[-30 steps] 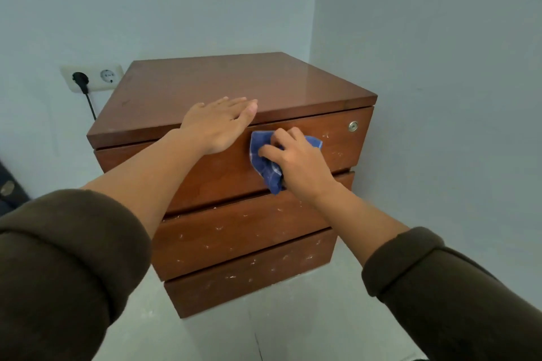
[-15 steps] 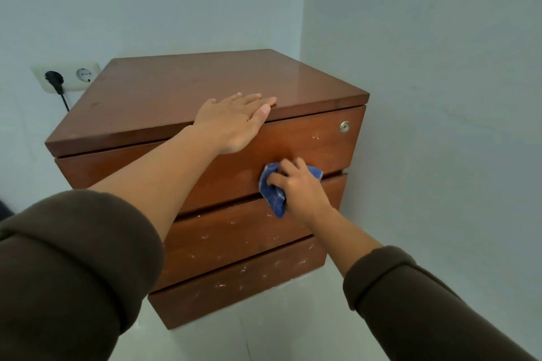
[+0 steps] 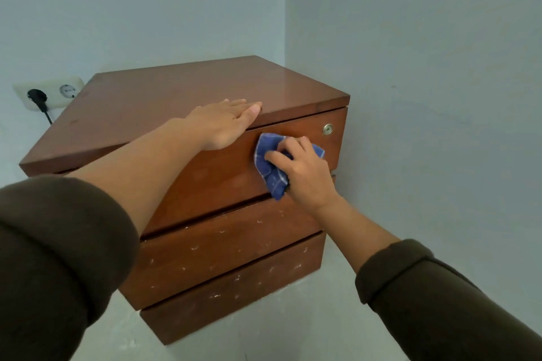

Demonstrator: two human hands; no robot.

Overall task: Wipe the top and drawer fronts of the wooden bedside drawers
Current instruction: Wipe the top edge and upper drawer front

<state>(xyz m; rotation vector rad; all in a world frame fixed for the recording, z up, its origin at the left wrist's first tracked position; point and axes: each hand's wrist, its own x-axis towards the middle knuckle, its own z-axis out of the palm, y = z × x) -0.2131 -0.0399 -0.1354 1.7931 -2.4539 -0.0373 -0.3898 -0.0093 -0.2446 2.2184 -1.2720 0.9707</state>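
The wooden bedside drawers (image 3: 164, 102) stand in a room corner, with a glossy brown top and three drawer fronts. My left hand (image 3: 225, 123) lies flat on the top's front edge, fingers straight. My right hand (image 3: 305, 173) grips a crumpled blue checked cloth (image 3: 268, 167) and presses it against the top drawer front (image 3: 223, 182), left of the round metal lock (image 3: 327, 129). The middle drawer front (image 3: 228, 249) and the bottom drawer front (image 3: 234, 293) carry small white specks.
A white double wall socket (image 3: 50, 94) with a black plug and cable sits on the wall left of the unit. A pale wall (image 3: 425, 97) runs close along the unit's right side. Grey floor (image 3: 264, 331) lies below the drawers.
My right hand has carried the cloth from the lower edge of the top drawer front up and to the right, nearer the lock. My left hand has stayed on the top's front edge.
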